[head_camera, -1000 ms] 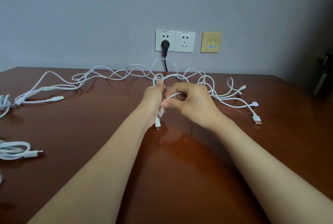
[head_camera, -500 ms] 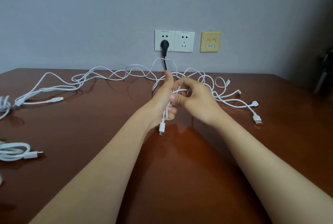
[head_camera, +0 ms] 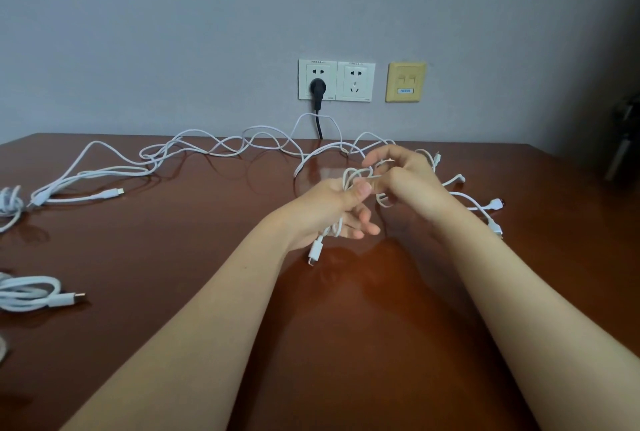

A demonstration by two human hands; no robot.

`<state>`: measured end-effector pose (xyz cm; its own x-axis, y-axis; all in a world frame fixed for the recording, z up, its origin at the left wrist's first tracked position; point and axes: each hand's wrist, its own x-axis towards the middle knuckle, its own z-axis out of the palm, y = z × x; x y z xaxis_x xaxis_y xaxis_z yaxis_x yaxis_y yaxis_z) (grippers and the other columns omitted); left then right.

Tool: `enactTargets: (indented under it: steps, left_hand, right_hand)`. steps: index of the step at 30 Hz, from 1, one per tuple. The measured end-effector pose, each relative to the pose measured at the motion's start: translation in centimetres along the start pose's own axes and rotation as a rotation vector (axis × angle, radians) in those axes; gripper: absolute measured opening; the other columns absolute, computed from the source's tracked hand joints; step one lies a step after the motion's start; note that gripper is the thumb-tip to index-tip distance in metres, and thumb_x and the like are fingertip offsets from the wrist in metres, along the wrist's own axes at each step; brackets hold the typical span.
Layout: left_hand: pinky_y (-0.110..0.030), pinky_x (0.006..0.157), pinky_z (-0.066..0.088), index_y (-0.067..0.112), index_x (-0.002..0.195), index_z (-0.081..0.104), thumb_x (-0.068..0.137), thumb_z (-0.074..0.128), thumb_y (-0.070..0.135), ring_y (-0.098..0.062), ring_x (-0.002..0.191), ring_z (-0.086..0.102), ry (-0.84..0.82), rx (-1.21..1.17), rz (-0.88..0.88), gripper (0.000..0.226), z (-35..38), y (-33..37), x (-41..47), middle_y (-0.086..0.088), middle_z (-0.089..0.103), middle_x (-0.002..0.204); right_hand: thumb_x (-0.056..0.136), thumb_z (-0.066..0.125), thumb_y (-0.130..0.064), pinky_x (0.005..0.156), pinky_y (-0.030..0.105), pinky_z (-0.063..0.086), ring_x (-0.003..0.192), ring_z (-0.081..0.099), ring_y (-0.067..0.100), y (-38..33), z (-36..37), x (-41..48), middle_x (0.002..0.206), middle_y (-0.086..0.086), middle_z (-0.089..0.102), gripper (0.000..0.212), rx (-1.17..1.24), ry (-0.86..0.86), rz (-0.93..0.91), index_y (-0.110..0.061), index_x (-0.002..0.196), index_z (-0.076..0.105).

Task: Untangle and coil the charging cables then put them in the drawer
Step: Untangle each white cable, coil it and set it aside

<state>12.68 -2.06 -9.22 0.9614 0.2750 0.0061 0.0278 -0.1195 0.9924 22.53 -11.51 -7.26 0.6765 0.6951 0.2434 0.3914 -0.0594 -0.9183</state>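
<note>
- left hand (head_camera: pixel 329 214) fingers clamp loops of thin white charging cable (head_camera: pixel 349 177); right hand (head_camera: pixel 408 184) fingers pinch its next stretch;
- pulling could tighten the tangle (head_camera: pixel 242 144) at the surface's (head_camera: pixel 207 257) far edge.

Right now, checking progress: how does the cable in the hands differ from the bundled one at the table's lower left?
The held cable is lifted, gripped by left hand and right hand; the lower-left cable lies untouched on the table. The held cable shows only a few loops; the lower-left cable is gathered up. Both are white, with a connector showing.
</note>
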Motion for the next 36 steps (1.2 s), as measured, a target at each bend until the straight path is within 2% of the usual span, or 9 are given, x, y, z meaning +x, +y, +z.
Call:
enactTargets:
  steps: [4,8,12,15,22,25,30,33,36]
  left_hand:
    - [-0.014,0.038,0.033,0.017,0.117,0.052,0.098,0.043,0.034,-0.002,0.034,0.040,0.091,0.088,0.018,0.027,-0.1,0.5,-0.2,0.006,0.047,0.060]
    - [-0.013,0.036,0.027,0.025,0.091,0.056,0.098,0.043,0.034,-0.002,0.033,0.034,0.154,0.105,0.047,0.017,-0.1,0.4,0.0,0.008,0.044,0.057]
    - [-0.012,0.035,0.026,0.021,0.098,0.050,0.099,0.041,0.030,-0.002,0.029,0.034,0.336,0.123,0.045,0.013,-0.7,0.3,0.5,0.007,0.044,0.055]
    - [-0.011,0.032,0.028,0.021,0.101,0.048,0.098,0.042,0.029,-0.005,0.030,0.039,0.381,0.305,0.079,0.010,-0.6,0.1,0.8,0.004,0.050,0.058]
    - [-0.012,0.032,0.031,0.022,0.108,0.048,0.099,0.042,0.029,-0.002,0.026,0.039,0.340,0.365,0.114,0.014,-0.3,-0.1,0.7,0.002,0.051,0.061]
    - [-0.014,0.033,0.031,0.021,0.116,0.049,0.099,0.040,0.030,-0.004,0.027,0.041,0.283,0.319,0.114,0.021,0.0,0.1,0.6,0.003,0.050,0.061]
    - [-0.013,0.034,0.030,0.015,0.120,0.049,0.101,0.037,0.028,-0.004,0.029,0.040,0.172,0.176,0.081,0.026,0.2,0.3,0.0,0.002,0.044,0.060]
    - [-0.013,0.033,0.025,0.012,0.103,0.050,0.102,0.034,0.027,-0.004,0.027,0.034,0.135,0.104,0.046,0.022,0.2,0.3,-0.1,0.006,0.034,0.049]
    - [-0.011,0.034,0.020,0.013,0.084,0.048,0.101,0.035,0.029,-0.006,0.026,0.028,0.104,-0.018,-0.011,0.027,0.1,0.5,-0.2,0.008,0.029,0.040]
  right_hand:
    - [0.083,0.047,0.015,0.044,0.008,0.036,0.042,0.049,-0.003,0.1,0.3,-0.3,0.064,-0.001,0.055,0.032,0.146,-0.108,-0.006,-0.015,0.085,0.056]
    - [0.087,0.041,0.013,0.055,0.017,0.040,0.054,0.050,0.012,0.6,0.5,-0.1,0.056,-0.007,0.058,0.035,0.273,-0.126,-0.042,-0.019,0.091,0.057]
    - [0.095,0.043,-0.002,0.056,0.023,0.036,0.051,0.043,0.014,1.0,0.4,0.3,0.059,0.001,0.053,0.020,0.293,-0.056,-0.049,-0.016,0.090,0.056]
    - [0.097,0.047,-0.014,0.050,0.015,0.033,0.043,0.041,0.005,1.4,0.9,0.2,0.058,0.001,0.050,0.021,0.114,-0.048,-0.105,-0.015,0.078,0.058]
    - [0.094,0.049,-0.011,0.056,0.019,0.034,0.056,0.042,0.004,1.0,1.3,0.6,0.064,-0.003,0.050,0.018,-0.166,0.073,-0.193,-0.019,0.078,0.053]
    - [0.092,0.045,0.000,0.050,0.012,0.030,0.052,0.037,0.000,0.8,1.2,0.3,0.068,-0.002,0.044,0.020,-0.169,0.058,-0.262,-0.017,0.080,0.048]
    - [0.091,0.045,0.006,0.056,0.008,0.035,0.052,0.046,-0.005,0.7,0.8,0.0,0.066,0.000,0.045,0.032,-0.118,0.033,-0.355,-0.021,0.074,0.049]
    - [0.091,0.049,0.002,0.061,0.016,0.038,0.059,0.047,0.001,1.2,0.9,0.2,0.065,-0.004,0.050,0.027,-0.110,0.050,-0.349,-0.019,0.076,0.054]
    - [0.091,0.049,0.002,0.058,0.012,0.037,0.056,0.046,-0.001,1.3,0.7,0.3,0.057,-0.013,0.054,0.025,-0.088,0.038,-0.341,-0.017,0.077,0.056]
